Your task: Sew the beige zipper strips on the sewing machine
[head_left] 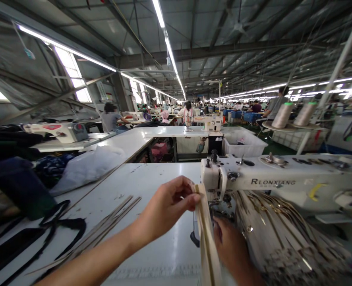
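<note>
My left hand (pixel 176 200) pinches the upper end of a beige zipper (pixel 205 230) with a line of gold teeth between thumb and fingers. The zipper hangs down toward the bottom edge of the view. My right hand (pixel 232 248) is at the zipper's right edge, curled and blurred; its fingertips are partly hidden, so its grip is unclear. Just beyond both hands stands the head of a white sewing machine (pixel 271 178). Under its arm, right of my right hand, lies a thick bundle of beige zippers (pixel 277 226) with gold teeth and metal pulls.
Thin beige strips (pixel 116 218) and black straps (pixel 53 226) lie on the white table (pixel 164 174) at left. White plastic bagging (pixel 88 165) is behind them. Thread cones (pixel 283 115) stand at right. A white bin (pixel 244 143) and another sewing machine (pixel 213 122) are ahead; people sit farther off.
</note>
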`<state>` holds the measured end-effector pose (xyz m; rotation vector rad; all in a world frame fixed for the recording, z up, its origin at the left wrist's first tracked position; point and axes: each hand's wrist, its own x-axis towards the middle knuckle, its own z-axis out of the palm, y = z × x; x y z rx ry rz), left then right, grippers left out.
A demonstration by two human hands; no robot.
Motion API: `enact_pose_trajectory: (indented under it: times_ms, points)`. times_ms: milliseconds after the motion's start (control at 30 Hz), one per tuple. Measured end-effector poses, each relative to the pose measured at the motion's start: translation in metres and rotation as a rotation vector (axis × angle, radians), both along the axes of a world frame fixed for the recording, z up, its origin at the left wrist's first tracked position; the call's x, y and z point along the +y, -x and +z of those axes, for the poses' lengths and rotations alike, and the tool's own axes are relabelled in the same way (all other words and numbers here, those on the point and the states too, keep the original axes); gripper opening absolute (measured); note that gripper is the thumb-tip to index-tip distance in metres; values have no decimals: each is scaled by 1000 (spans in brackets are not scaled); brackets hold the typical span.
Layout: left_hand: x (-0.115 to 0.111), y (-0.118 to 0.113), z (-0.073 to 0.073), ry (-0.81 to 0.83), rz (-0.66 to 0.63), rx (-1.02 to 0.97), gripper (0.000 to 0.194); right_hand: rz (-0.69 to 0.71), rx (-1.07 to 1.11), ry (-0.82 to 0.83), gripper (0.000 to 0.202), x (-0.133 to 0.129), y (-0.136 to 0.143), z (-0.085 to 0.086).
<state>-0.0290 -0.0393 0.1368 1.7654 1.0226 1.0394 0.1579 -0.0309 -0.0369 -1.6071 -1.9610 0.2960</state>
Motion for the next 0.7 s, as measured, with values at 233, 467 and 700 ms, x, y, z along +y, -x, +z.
enact_pose_trajectory:
  times_ms: [233, 467, 700]
  points:
    - [21, -27, -130, 317, 15, -114, 30, 31, 303, -63, 47, -5, -2, 6]
    - [45, -37, -151, 71, 28, 298, 11, -27, 135, 0, 22, 0, 0, 1]
    - [47, -35, -138, -336, -21, 754, 18, -74, 36, 21, 24, 2, 0, -3]
